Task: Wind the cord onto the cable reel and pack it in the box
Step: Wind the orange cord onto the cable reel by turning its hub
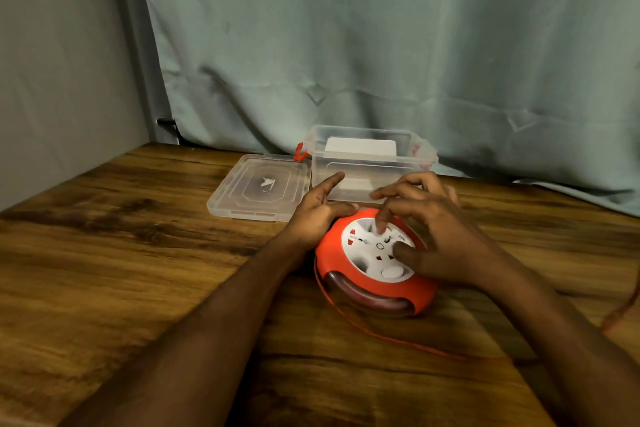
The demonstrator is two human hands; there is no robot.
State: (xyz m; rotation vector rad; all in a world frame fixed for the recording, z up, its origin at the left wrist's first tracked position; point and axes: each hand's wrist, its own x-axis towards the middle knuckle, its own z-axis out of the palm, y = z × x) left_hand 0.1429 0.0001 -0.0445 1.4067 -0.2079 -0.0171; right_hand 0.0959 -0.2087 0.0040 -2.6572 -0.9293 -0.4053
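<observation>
Cable reel (375,265), red with a white socket face, lies flat on the wooden table (121,253) just in front of the clear plastic box (370,163). Left hand (317,210) rests against the reel's far-left rim, thumb lying along the edge and index finger stretched out toward the box (nothing is pinched). Right hand (429,239) hovers over the white face with fingers spread and bent, a fingertip and the thumb touching the face. Red cord (391,340) trails from the reel's near-left side across the table toward the near right. The box stands open, its lid (258,189) flat on the table beside it to the left.
</observation>
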